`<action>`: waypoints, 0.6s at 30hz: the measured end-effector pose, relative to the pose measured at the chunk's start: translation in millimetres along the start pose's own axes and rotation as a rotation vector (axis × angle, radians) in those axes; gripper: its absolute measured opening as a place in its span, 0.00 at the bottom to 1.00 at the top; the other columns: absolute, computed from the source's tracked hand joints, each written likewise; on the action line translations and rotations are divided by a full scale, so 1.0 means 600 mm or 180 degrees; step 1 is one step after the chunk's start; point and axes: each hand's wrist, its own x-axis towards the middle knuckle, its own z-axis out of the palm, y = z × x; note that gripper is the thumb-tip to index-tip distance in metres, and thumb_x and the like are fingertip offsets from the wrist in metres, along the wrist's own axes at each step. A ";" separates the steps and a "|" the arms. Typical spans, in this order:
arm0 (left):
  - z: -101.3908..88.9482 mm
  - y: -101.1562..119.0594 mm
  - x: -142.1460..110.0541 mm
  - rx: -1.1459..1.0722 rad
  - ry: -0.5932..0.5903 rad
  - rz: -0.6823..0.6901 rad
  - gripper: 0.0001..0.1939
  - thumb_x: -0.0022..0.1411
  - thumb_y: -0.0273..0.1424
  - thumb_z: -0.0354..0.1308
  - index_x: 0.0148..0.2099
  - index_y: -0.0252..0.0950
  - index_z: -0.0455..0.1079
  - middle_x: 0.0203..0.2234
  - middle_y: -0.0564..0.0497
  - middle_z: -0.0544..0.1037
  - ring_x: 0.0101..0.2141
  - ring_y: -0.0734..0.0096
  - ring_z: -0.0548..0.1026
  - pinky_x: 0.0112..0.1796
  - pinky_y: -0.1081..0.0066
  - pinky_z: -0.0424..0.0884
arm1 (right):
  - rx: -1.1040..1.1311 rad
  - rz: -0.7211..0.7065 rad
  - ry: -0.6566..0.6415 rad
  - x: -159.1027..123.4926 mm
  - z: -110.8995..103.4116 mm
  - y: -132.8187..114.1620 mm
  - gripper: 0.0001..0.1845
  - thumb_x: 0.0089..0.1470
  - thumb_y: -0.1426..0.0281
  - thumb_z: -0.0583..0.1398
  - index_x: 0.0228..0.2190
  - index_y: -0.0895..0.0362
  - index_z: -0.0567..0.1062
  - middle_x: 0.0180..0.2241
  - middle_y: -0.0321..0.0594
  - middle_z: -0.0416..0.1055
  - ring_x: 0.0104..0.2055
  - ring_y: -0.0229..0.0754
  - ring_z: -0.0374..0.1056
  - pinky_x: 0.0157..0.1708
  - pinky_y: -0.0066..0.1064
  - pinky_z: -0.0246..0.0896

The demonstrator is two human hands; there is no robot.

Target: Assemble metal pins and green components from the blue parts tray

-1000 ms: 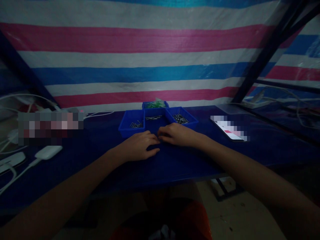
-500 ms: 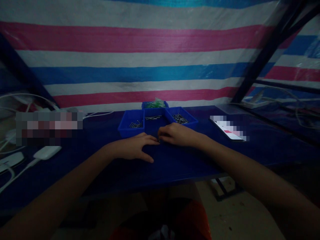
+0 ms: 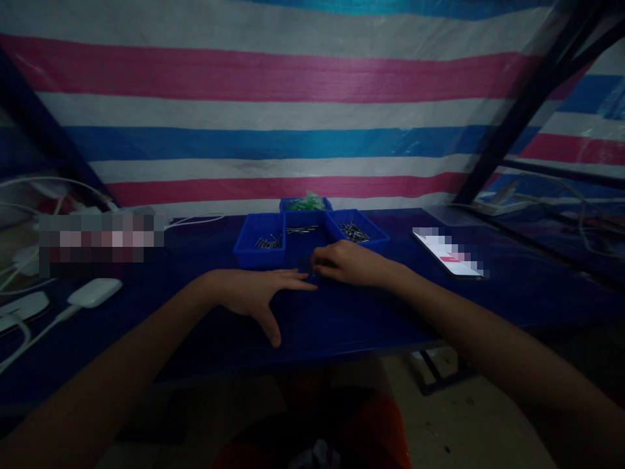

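Observation:
My left hand [image 3: 256, 293] lies low over the blue table with its thumb spread wide from the fingers, holding nothing. Its fingertips point at my right hand [image 3: 349, 262], whose fingers are curled in a pinch close to the tabletop. A tiny dark item shows under those fingertips, too small to name. Beyond the hands stand a left blue bin [image 3: 249, 244] and a right blue bin [image 3: 374, 231], both holding thin metal pieces like screws or nails. Several similar long metal pieces [image 3: 301, 229] lie between the two bins.
A back blue bin [image 3: 288, 204] holds green plastic packaging [image 3: 308, 202]. To the right lies a phone [image 3: 452, 257], its screen lit and partly blurred out. White cables and a white adapter [image 3: 95, 293] occupy the left side. A striped sheet [image 3: 303, 117] hangs behind the table [image 3: 342, 326].
My left hand has spread wider, its thumb swinging down toward the table's near edge. My right hand keeps its pinch in nearly the same place. The view has shifted slightly.

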 end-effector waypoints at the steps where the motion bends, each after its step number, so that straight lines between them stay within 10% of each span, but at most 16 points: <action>1: -0.001 -0.001 -0.002 -0.0039 0.0010 0.0010 0.51 0.39 0.46 0.64 0.62 0.49 0.41 0.61 0.47 0.41 0.59 0.55 0.44 0.54 0.57 0.49 | 0.0002 -0.0007 -0.0001 0.000 0.000 0.000 0.09 0.54 0.71 0.51 0.34 0.60 0.69 0.27 0.40 0.70 0.27 0.35 0.63 0.28 0.26 0.52; 9: -0.002 -0.003 0.000 -0.0354 0.0476 0.0169 0.36 0.47 0.46 0.59 0.57 0.45 0.53 0.55 0.50 0.60 0.52 0.61 0.60 0.50 0.65 0.57 | 0.0019 0.0039 -0.0029 0.002 0.002 0.002 0.09 0.54 0.70 0.51 0.34 0.60 0.69 0.28 0.40 0.69 0.28 0.35 0.63 0.28 0.27 0.51; 18: 0.001 0.001 0.021 -0.0305 0.1854 0.0480 0.11 0.45 0.21 0.45 0.33 0.36 0.55 0.31 0.51 0.66 0.32 0.71 0.64 0.35 0.70 0.61 | 0.0119 0.0098 -0.0077 0.001 -0.001 0.001 0.08 0.53 0.71 0.51 0.34 0.58 0.68 0.27 0.38 0.68 0.27 0.35 0.61 0.28 0.28 0.51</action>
